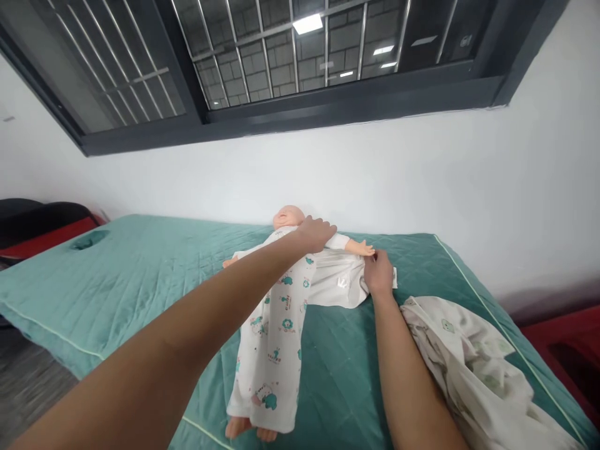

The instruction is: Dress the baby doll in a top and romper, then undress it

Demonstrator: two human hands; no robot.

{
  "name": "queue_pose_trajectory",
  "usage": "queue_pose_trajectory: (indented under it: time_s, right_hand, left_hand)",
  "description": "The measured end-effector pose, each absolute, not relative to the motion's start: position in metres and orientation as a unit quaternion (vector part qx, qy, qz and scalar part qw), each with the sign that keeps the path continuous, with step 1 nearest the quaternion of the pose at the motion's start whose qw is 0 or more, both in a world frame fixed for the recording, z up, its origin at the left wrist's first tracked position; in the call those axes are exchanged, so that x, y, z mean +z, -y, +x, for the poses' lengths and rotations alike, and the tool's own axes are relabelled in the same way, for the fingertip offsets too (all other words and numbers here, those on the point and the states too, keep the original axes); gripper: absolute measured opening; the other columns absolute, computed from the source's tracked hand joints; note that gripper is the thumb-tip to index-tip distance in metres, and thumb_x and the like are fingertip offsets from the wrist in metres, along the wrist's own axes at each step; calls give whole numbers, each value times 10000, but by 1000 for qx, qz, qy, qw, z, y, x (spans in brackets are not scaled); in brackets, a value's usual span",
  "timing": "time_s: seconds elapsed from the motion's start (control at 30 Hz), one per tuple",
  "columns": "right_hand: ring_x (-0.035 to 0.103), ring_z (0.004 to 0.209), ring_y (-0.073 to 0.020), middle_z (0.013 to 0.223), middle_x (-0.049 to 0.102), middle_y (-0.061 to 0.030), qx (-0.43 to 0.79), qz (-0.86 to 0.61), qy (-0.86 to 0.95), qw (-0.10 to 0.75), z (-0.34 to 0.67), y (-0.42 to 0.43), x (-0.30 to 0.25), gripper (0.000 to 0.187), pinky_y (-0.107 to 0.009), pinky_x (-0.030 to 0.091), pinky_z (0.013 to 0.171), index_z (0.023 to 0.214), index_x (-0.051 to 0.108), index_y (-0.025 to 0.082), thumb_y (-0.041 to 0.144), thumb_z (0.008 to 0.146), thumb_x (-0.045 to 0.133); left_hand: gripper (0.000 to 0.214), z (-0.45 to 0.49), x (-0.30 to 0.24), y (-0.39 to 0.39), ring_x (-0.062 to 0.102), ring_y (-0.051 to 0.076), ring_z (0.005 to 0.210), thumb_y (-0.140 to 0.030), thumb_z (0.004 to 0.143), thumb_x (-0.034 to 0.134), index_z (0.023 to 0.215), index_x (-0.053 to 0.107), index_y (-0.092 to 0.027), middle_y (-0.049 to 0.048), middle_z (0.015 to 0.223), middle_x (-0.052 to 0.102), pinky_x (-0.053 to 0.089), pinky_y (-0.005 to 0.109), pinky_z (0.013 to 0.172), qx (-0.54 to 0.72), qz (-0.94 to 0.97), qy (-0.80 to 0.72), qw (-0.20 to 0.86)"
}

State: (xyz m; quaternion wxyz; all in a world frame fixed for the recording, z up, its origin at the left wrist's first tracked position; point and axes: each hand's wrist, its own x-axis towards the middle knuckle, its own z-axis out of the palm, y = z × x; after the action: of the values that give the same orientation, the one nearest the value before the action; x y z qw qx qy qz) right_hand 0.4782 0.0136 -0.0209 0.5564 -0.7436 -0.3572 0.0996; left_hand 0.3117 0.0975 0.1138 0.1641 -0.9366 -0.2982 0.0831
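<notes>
A baby doll [288,217] lies on its back on the green bed, its head toward the wall. It wears white clothes with teal prints [276,350], and its bare feet show at the near end. My left hand [317,234] is closed at the doll's shoulder, partly hiding the upper arm. Beneath the doll's outstretched arm [359,247], a plain white garment [340,281] lies spread to the right. My right hand [379,274] is closed over that garment's outer end, beside the doll's fingertips; its own fingertips are partly hidden.
A crumpled white cloth with pale green prints [469,350] lies at the right of the quilted green bed [154,275], which has a face hole [90,240]. The white wall [197,181] and barred window [290,50] rise behind. Red-and-black furniture [47,234] stands at left.
</notes>
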Motion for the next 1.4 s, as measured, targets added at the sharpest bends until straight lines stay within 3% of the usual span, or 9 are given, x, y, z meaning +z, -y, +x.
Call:
queue_pose_trajectory:
  time_s: [0.13,0.33,0.5,0.63,0.73,0.9,1.07,1.27,1.4]
  right_hand:
    - [654,870,-252,911,713,-121,98,-680,353,635,483,-18,-23,227,-399,501,846,884,633,162,273,711,535]
    - [632,1073,-225,1086,670,-113,18,-626,302,719,484,-14,-25,482,-404,474,993,1031,604,150,166,597,396]
    - [587,1192,-228,1194,657,-114,-28,-642,396,655,460,-10,-19,533,-431,449,1049,1108,628,164,120,641,376]
    - [578,1226,-219,1270,642,-120,36,-626,479,614,426,-14,-12,472,-430,442,1077,1196,606,169,130,774,399]
    - [513,1318,-238,1348,613,-126,67,-619,532,574,402,-16,-10,378,-473,357,1157,1243,595,186,265,895,472]
    - [349,1469,-249,1461,552,-81,120,-617,582,517,381,-14,-8,390,-530,201,1234,1260,598,257,475,942,541]
    - [191,1544,-260,1553,464,-24,163,-624,576,502,364,-12,-1,412,-607,-30,1245,1299,571,335,539,943,535]
    - [80,1563,-295,1641,305,-10,218,-607,589,487,349,-11,3,685,-610,154,1240,1428,461,382,559,813,703]
    - [80,1560,-310,1668,228,-35,211,-609,621,445,350,-10,8,847,-598,144,1244,1537,314,344,484,804,715]
  left_hand:
    - [349,317,106,-92,604,280,1078,-97,872,504,1213,556,-155,139,1177,648,468,429,893,69,-938,310,137]
    - [354,317,87,-89,598,282,1147,-166,874,559,1228,556,-153,155,1270,617,502,409,891,45,-935,341,83]
    - [411,260,87,-85,586,270,1228,-405,962,470,1317,540,-211,107,1376,604,512,390,928,-25,-923,384,3]
    - [434,198,70,-86,560,242,1282,-474,948,494,1315,574,-256,51,1404,608,450,368,1065,-251,-841,433,-203]
    - [485,172,46,-92,548,248,1302,-525,919,528,1328,578,-270,40,1425,593,440,359,1086,-325,-775,442,-313]
    - [560,163,22,-101,466,251,1395,-525,891,593,1395,526,-290,25,1518,508,368,378,1168,-366,-721,412,-420]
    - [516,164,23,-102,449,245,1404,-474,877,644,1339,533,-274,43,1522,488,358,371,1176,-371,-714,394,-444]
    - [486,167,19,-96,453,234,1375,-455,878,656,1288,485,-259,79,1512,453,390,361,1134,-381,-713,408,-424]
    - [446,170,13,-95,455,236,1356,-408,885,657,1253,472,-237,103,1439,485,399,377,1118,-400,-750,398,-343]
